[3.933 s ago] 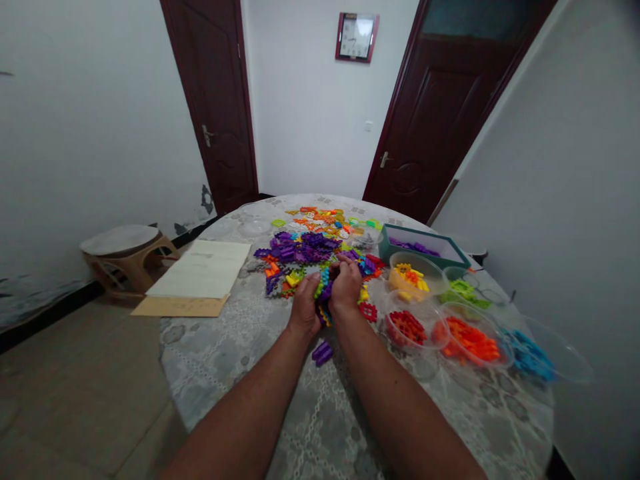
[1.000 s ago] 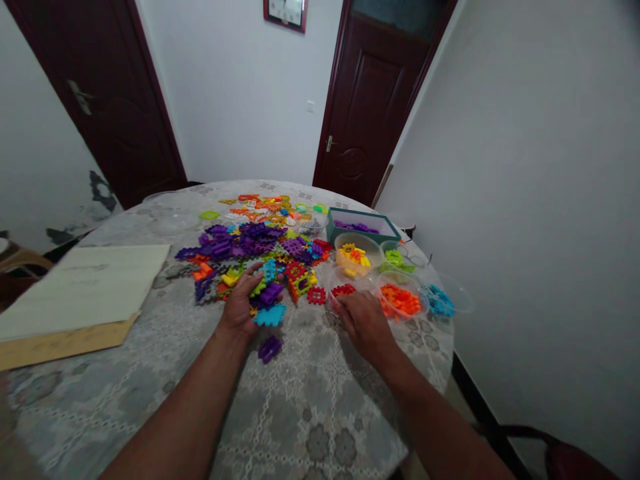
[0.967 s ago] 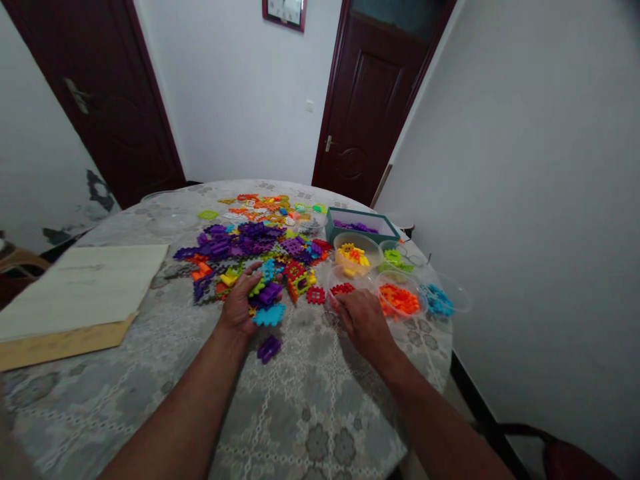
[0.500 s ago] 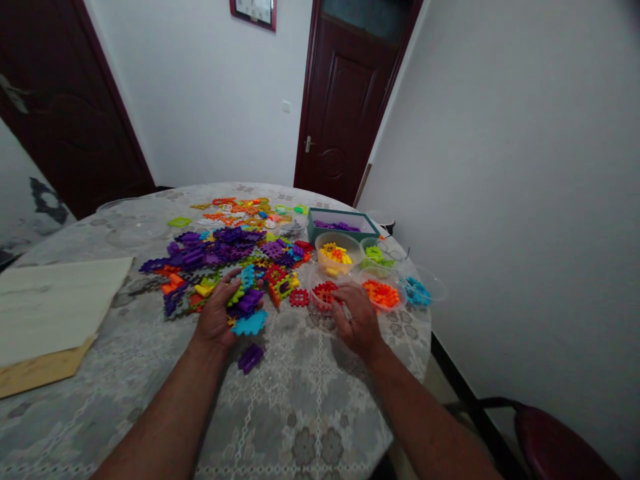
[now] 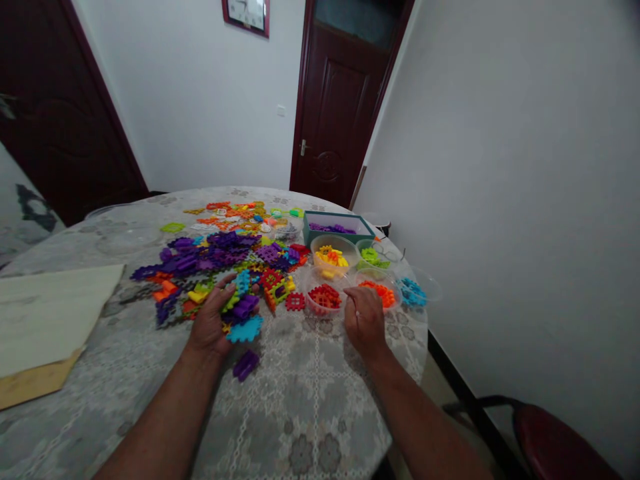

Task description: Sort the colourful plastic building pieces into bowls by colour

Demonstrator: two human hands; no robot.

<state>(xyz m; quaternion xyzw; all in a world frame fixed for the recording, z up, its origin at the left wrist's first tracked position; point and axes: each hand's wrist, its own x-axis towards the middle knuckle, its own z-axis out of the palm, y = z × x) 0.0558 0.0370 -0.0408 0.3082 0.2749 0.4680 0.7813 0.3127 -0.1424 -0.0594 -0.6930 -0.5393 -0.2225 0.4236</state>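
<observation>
My left hand (image 5: 213,325) is closed round a mixed handful of plastic building pieces (image 5: 243,308): purple, light blue, lime green and a little yellow. A light-blue toothed piece (image 5: 245,329) sticks out at the bottom of the handful. Just below it a purple piece (image 5: 246,365) lies alone on the cloth. My right hand (image 5: 366,321) is beside the clear bowl (image 5: 324,313) of red pieces, in front of the bowl with orange pieces (image 5: 379,293). Its fingers are curled in, and whatever they may hold is hidden. A single red square piece (image 5: 295,302) lies left of the red bowl.
A large multicoloured heap (image 5: 215,253) spreads over the table's middle left. Beyond the bowls of yellow (image 5: 331,259) and green pieces (image 5: 373,259) stands a teal box (image 5: 340,227) with purple pieces. Blue pieces (image 5: 413,292) are at the right; a pale board (image 5: 50,313) lies left.
My right hand has drawn back to the right from above the red bowl, leaving the red pieces in plain sight. My left hand still holds its handful. The camera view has shifted slightly.
</observation>
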